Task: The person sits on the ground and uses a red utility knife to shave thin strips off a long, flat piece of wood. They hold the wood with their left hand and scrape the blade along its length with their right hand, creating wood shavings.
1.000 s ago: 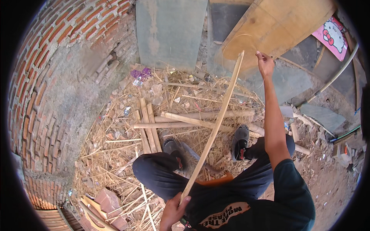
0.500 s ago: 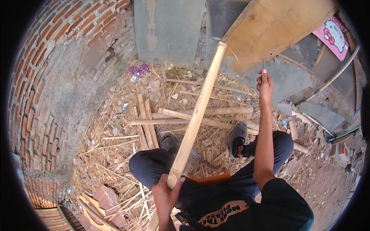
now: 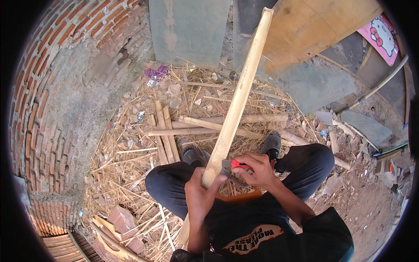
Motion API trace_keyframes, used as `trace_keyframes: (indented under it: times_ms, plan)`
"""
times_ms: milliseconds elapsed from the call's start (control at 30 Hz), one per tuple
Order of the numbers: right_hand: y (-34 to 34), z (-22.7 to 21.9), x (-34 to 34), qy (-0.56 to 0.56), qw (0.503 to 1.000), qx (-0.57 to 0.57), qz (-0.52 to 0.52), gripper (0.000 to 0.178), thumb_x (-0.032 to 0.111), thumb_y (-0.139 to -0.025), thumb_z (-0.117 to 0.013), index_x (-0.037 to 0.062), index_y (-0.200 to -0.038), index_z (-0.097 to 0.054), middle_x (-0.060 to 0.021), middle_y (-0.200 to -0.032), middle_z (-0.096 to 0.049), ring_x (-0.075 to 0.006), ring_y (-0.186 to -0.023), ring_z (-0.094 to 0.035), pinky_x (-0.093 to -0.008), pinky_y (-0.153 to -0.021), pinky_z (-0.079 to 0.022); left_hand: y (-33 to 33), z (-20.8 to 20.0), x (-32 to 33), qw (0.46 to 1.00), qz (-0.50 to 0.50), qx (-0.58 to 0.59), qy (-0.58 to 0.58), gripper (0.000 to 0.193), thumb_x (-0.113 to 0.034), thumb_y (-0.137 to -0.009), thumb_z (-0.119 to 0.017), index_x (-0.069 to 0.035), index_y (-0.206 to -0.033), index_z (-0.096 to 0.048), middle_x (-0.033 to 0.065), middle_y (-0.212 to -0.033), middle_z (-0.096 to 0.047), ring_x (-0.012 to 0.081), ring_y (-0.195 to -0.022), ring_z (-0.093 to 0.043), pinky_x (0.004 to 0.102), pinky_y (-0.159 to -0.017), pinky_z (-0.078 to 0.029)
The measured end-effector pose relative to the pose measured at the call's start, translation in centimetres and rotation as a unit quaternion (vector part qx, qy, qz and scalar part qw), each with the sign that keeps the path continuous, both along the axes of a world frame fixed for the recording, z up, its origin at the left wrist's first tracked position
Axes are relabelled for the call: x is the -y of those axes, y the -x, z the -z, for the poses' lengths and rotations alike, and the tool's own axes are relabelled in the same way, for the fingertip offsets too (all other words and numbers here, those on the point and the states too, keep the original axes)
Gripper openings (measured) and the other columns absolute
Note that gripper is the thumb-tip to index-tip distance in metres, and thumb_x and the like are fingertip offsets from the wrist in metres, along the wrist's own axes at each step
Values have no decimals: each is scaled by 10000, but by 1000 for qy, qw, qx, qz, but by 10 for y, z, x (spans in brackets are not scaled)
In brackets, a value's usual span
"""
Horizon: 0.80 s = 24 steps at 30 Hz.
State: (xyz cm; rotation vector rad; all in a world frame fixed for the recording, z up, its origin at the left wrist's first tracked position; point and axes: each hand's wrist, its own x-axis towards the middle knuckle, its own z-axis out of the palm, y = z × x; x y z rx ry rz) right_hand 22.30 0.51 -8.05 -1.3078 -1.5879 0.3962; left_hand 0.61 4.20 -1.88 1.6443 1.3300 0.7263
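A long split bamboo strip [image 3: 239,101] slants up and away from me, its far end standing over the litter. My left hand [image 3: 200,192] is wrapped round its lower part, the thumb lying along the edge. My right hand [image 3: 257,169] grips a red box cutter [image 3: 241,164]. Its short grey blade points left and meets the strip's right edge just above my left thumb. The strip's near end runs down past my left wrist, partly hidden by hand and forearm.
Between my shoes lie several bamboo pieces [image 3: 209,129] on straw and rubble. Upright split pieces [image 3: 165,131] rest left of them. A brick wall [image 3: 37,126] rises at left. Boards [image 3: 187,37] lean at the back. Broken bricks [image 3: 124,225] lie at lower left.
My right hand has come down from the far right to the strip, bringing the box cutter's blade against it. The strip has shifted up and slightly right with my left hand.
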Motion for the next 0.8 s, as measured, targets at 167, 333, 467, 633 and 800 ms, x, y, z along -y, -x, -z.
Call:
trace_keyframes:
  times_ms: [167, 333, 467, 633, 800]
  plan:
    - [9, -7, 2, -17, 999, 36, -2, 264, 247, -878, -886, 112, -1084, -793, -50, -878, -748, -232, -649, -726, -342, -567, -577, -6, -10, 2, 1000, -7, 8, -19, 347, -205, -901, -914, 22, -1025, -683, 98, -792, -743, 136, -702, -673, 309, -661, -542]
    - [16, -16, 5, -20, 999, 46, 2, 291, 247, -843, -901, 127, -1088, -800, -35, -831, -722, -222, -615, -706, -337, -544, -557, -9, -19, 3, 1000, -5, -8, -13, 297, -151, -923, -895, 23, -1029, -679, 55, -821, -742, 74, -745, -637, 282, -678, -537]
    - [17, -26, 8, -24, 999, 48, 1, 295, 244, -837, -899, 129, -1092, -803, -26, -800, -701, -224, -598, -695, -345, -530, -540, -5, -12, 4, 998, 10, 51, 18, 279, -148, -941, -881, 20, -1034, -679, 32, -859, -736, 58, -773, -618, 267, -688, -527]
    - [18, -30, 11, -22, 998, 48, 14, 294, 244, -832, -900, 124, -1084, -807, -23, -768, -690, -225, -592, -689, -347, -528, -533, -5, -16, 5, 997, 19, 56, 41, 269, -162, -960, -866, 17, -1035, -679, 23, -867, -731, 53, -781, -610, 258, -689, -517]
    - [15, -42, 13, 5, 999, 51, 11, 289, 167, -804, -897, 60, -1058, -812, -83, -823, -744, -254, -653, -728, -342, -585, -561, -5, -9, 8, 999, 1, 46, 4, 357, -265, -940, -883, 18, -1009, -677, 158, -758, -734, 196, -649, -719, 335, -621, -535]
